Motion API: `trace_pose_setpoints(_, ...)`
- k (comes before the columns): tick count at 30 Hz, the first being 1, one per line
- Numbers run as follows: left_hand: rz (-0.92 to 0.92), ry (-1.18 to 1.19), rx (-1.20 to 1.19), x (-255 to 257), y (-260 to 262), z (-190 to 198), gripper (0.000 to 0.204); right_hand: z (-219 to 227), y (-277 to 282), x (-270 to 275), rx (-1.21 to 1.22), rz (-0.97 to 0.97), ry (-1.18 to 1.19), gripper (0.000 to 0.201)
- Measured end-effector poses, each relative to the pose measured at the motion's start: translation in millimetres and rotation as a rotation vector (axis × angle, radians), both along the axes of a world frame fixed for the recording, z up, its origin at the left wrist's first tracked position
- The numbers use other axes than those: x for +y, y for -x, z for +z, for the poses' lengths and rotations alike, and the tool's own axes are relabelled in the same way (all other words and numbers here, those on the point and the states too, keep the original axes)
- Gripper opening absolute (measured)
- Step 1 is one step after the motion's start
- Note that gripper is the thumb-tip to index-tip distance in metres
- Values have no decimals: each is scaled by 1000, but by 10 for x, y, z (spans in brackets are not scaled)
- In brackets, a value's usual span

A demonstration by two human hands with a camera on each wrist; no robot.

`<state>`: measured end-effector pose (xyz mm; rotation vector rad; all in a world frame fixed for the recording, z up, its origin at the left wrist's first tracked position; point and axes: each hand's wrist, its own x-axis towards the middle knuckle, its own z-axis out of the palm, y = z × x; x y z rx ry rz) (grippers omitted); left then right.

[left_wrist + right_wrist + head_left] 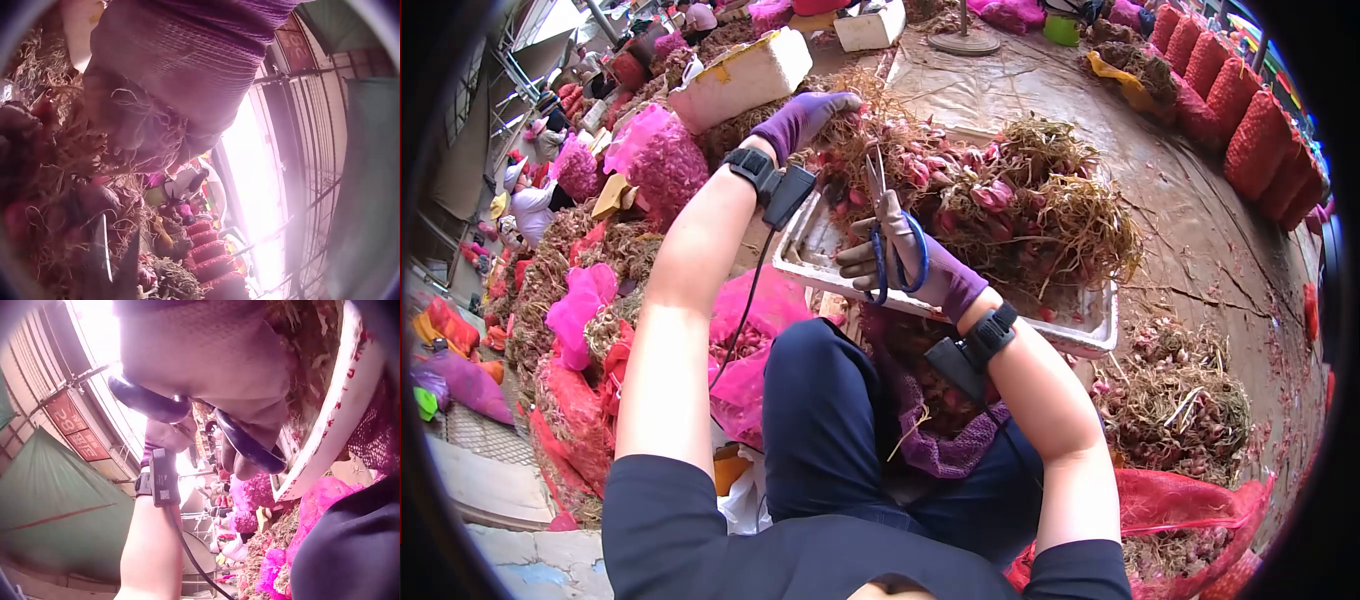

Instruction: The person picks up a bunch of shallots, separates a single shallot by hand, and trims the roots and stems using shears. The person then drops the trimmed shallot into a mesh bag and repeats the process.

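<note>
In the head view my left hand (802, 120), in a purple and grey glove, grips dry stalks at the far left of a heap of pinkish-red shallots (992, 195). Stringy roots or stalks (134, 122) show against its curled fingers in the left wrist view. My right hand (935, 268), gloved alike, holds scissors (921, 250) with its fingers at the blue loops. The scissor blades (876, 178) are slightly parted and point toward the left hand. Under the heap stands a white tray (1090, 335). Both blue handles (250, 447) show in the right wrist view.
A purple mesh bag (945, 455) lies between my knees below the tray. Pink mesh bags (755, 330) stand to the left, a loose shallot pile (1175, 410) to the right. A white foam box (745, 80) sits behind the left hand. Red sacks (1255, 140) line the far right.
</note>
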<state>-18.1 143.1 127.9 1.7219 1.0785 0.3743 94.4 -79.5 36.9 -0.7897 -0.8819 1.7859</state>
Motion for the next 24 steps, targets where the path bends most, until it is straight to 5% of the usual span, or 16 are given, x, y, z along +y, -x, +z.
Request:
trace_pose_setpoints(2, -82, 95, -234, 291, 65, -243, 24, -127, 64, 146, 86, 36, 17, 96)
trace_pose_setpoints(6, -166, 285, -309, 231, 184, -215, 19, -163, 155, 265, 237, 28, 12, 80)
trace_pose_setpoints(11, -38, 249, -324, -44, 245, -193, 21, -82, 245, 490, 415, -2, 54, 75)
trace_pose_setpoints(13, -252, -81, -449, 182, 297, -473, 25, -158, 254, 649, 341, -36, 57, 77)
trace_pose_setpoints(17, -311, -87, -548, 103, 394, -539, 29, -293, 258, 717, 334, -12, 73, 81)
trace_pose_setpoints(19, -111, -38, -631, -65, 421, -486, 26, -265, 338, 651, 348, -13, 86, 82)
trace_pose_setpoints(24, -205, -18, -581, -47, 440, -432, 26, -310, 434, 699, 367, -14, 75, 83)
